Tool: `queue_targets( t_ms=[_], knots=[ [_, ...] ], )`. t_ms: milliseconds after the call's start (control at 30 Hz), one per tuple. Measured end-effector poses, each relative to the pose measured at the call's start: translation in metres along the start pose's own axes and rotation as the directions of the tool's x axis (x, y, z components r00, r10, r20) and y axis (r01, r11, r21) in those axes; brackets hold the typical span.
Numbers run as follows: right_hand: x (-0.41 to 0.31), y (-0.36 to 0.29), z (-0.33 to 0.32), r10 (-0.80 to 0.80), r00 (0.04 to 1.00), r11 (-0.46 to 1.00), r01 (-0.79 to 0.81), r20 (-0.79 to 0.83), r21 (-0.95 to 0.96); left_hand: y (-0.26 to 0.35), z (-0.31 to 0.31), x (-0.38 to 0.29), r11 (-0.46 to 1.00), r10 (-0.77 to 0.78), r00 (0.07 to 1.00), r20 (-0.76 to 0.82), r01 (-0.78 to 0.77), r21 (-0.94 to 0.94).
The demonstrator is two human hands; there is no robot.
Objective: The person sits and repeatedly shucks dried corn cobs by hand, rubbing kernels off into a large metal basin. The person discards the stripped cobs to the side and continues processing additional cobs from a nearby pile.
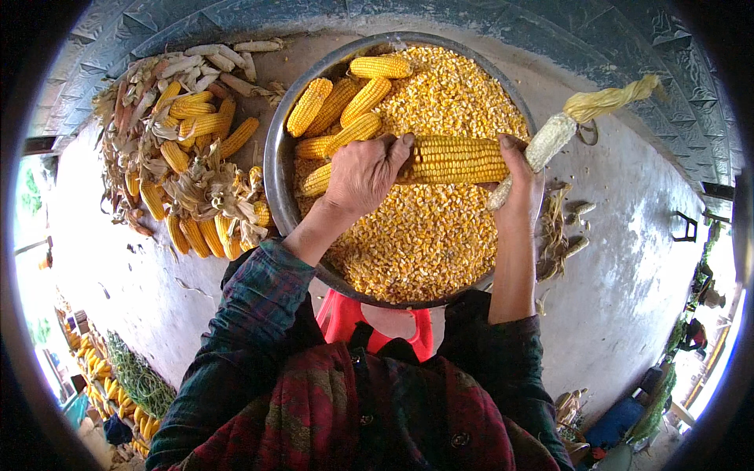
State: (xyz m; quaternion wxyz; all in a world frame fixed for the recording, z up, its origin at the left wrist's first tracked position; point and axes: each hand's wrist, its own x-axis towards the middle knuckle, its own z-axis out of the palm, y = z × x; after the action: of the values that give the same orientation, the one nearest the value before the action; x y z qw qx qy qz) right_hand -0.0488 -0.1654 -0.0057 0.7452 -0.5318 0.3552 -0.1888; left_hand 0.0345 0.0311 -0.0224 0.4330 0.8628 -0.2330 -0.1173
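Note:
A yellow ear of corn (pixel 456 160) lies level above a wide metal basin (pixel 277 171). Around its left end my left hand (pixel 366 171) is closed, thumb along the top. My right hand (pixel 518 176) grips the other end and also holds a pale bare corncob (pixel 549 143) with a twisted yellow husk (pixel 609 101) at its upper tip. Loose corn kernels (pixel 418 247) fill much of the basin. Several whole ears of corn (pixel 365 100) rest on the basin's left side, some partly behind my left hand.
Left of the basin, a pile of corn ears (pixel 203 125) with dry husks (pixel 197 182) lies on the concrete floor (pixel 618 259), bare cobs (pixel 221 59) behind. Husks and cob pieces (pixel 556 235) lie at right. A red plastic stool (pixel 341 318) shows below the basin; a patterned metal panel (pixel 589 41) stands beyond.

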Motion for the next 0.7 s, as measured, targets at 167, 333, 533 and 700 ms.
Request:
queue_targets(
  t_ms=[167, 333, 533, 700],
  knots=[
    [0.011, 0.001, -0.009, -0.067, 0.996, 0.991, 0.073, 0.052, -0.114, 0.004, 0.005, 0.001, 0.751, -0.184, 0.962, 0.203, 0.27, -0.602],
    [0.017, 0.002, -0.014, 0.082, 0.992, 0.996, -0.086, 0.1, 0.027, 0.009, -0.005, -0.003, 0.686, -0.168, 0.869, 0.466, 0.443, -0.578],
    [0.019, 0.006, -0.012, 0.0, 0.99, 0.997, -0.01, 0.139, 0.071, 0.008, -0.003, -0.011, 0.491, -0.227, 0.835, 0.502, 0.543, -0.681],
    [0.018, 0.009, -0.008, -0.102, 0.994, 0.995, 0.102, 0.04, 0.004, -0.002, 0.005, -0.013, 0.887, 0.058, 0.996, 0.066, -0.021, -0.462]
  ],
)
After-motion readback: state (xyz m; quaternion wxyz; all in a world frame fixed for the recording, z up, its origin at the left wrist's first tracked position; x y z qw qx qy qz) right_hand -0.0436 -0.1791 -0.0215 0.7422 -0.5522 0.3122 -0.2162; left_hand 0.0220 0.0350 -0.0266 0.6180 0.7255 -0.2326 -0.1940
